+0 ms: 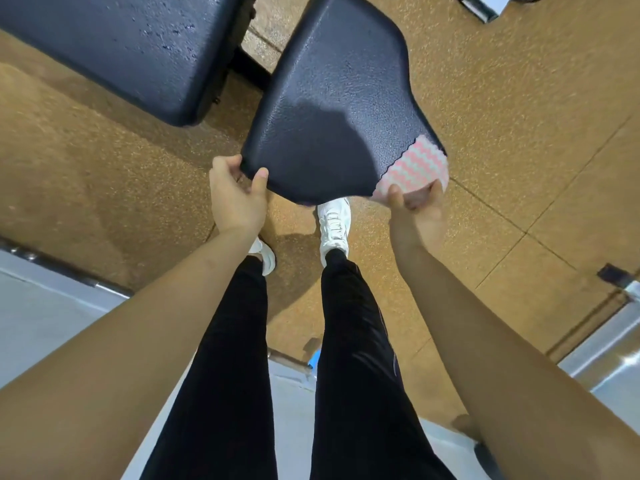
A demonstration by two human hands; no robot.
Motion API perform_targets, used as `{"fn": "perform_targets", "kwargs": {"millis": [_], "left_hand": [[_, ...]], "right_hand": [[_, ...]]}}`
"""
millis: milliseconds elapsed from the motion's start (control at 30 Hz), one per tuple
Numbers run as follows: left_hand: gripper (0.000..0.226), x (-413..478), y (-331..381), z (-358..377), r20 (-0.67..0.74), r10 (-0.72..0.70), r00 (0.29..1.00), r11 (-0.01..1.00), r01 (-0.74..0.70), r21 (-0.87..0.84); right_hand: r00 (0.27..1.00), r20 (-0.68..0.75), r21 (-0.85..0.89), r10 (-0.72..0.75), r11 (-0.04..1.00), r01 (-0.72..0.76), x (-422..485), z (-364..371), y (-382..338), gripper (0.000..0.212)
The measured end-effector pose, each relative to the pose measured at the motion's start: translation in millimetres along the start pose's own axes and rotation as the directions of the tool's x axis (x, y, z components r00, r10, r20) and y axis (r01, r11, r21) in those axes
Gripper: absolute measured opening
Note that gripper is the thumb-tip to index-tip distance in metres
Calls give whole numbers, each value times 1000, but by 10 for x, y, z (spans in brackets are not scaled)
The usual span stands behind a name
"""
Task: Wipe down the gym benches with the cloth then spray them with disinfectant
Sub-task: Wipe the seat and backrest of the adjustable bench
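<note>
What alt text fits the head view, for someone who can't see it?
A person's right hand holds a pink-and-white cloth on the near right corner of a dark bench pad, while the left hand grips its near left corner. A second dark pad sits to the left.

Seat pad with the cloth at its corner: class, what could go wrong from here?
1. The cloth sits only on the right corner of the seat pad, held by the right hand; the middle might get missed.
2. The left hand grips the left corner bare, so that patch may go unwiped or be re-soiled.
</note>
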State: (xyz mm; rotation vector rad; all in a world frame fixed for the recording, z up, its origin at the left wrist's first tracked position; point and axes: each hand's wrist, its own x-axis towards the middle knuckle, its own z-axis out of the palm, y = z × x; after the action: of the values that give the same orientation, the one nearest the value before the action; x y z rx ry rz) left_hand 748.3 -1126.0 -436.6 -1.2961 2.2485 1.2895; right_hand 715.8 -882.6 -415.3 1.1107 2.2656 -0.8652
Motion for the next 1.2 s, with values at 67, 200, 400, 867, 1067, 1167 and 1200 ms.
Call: {"fn": "perform_targets", "kwargs": {"millis": [67, 200, 400, 867, 1067, 1167, 1200], "left_hand": [[37, -11, 4, 11, -2, -14, 1000, 1000, 14, -15], [47, -112, 67, 112, -46, -69, 997, 991, 63, -119], [66, -552, 141, 615, 88, -376, 922, 863, 383, -330], [39, -776, 633, 1320, 618, -502, 605, 606, 756, -248], [21, -851, 451, 1047, 507, -582, 636, 342, 757, -557], [27, -899, 375, 942, 528, -571, 629, 263, 749, -608], [30, -912, 399, 890, 530, -577, 621, 243, 750, -615]], "right_hand": [[991, -8, 169, 137, 977, -134, -35, 68, -31, 75], [877, 396, 465, 274, 763, -448, 97, 12, -80, 38], [822, 515, 539, 245, 653, -532, 156, -146, -133, 52], [814, 527, 284, 244, 852, -440, 382, -432, -72, 29], [937, 266, 299, 228, 904, -305, 345, -247, -52, 52], [995, 73, 223, 65, 972, -80, 264, -172, -65, 61], [999, 30, 192, -32, 981, 25, 244, -169, -70, 64]]}}
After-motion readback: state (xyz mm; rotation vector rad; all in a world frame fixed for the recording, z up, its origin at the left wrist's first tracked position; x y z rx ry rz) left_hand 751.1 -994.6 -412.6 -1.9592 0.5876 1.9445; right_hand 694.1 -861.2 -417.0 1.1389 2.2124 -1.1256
